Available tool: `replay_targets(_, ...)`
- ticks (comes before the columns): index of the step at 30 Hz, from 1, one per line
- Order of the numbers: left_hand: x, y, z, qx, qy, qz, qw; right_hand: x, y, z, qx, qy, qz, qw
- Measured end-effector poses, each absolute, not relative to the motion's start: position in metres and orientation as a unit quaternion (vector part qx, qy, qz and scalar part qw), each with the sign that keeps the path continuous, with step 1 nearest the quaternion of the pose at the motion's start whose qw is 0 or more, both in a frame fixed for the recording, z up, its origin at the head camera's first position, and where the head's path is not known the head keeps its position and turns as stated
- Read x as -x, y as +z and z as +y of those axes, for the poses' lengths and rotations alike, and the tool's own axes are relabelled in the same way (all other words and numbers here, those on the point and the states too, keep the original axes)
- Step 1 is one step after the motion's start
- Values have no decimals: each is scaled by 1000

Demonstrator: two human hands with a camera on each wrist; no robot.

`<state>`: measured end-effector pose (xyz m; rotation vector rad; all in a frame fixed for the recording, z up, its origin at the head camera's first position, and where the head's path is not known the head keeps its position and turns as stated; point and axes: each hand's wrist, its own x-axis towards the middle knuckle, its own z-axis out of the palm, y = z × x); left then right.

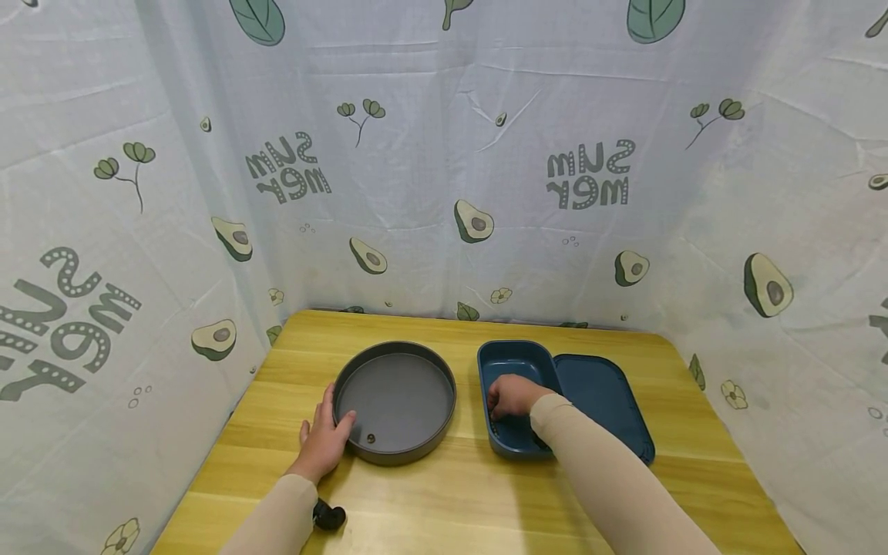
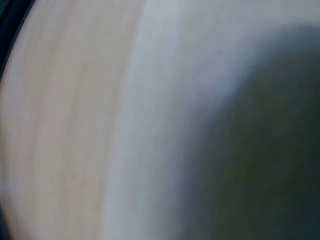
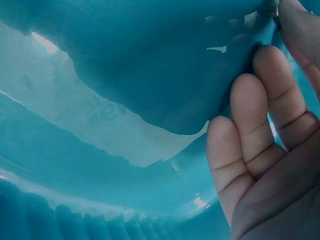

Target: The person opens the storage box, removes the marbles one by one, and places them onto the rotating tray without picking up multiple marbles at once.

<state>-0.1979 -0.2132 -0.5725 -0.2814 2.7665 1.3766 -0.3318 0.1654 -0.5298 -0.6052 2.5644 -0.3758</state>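
My left hand (image 1: 324, 441) lies against the near left side of a round dark grey pan (image 1: 398, 389), its thumb over the rim and its straight fingers along the outer wall. A small brown round piece (image 1: 371, 438) sits on the pan's floor near that thumb. My right hand (image 1: 512, 395) reaches down into a deep blue rectangular box (image 1: 520, 351), fingertips by its left wall. In the right wrist view three bent fingers (image 3: 248, 105) lie close to the glossy blue surface. A tiny green glint shows by the uppermost fingertip; I cannot tell whether the hand pinches something.
A flat blue lid (image 1: 603, 397) lies on the yellow wooden table (image 1: 423, 501), right beside the box. A small black object (image 1: 329, 515) shows by the left wrist. Patterned white cloth (image 1: 430, 169) hangs behind and at both sides of the table.
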Motion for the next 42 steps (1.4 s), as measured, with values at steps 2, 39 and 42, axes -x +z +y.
replay_targets(2,197,-572,-213,90,441,893,21,331,-530,166,222,-139,936,236)
replay_targets(39,198,-577,-212,84,445,891,-1,330,-528,163,215,-126,942,224)
replay_targets(42,198,-577,-211,84,446,891,-11,330,-529,164,220,-125,942,221)
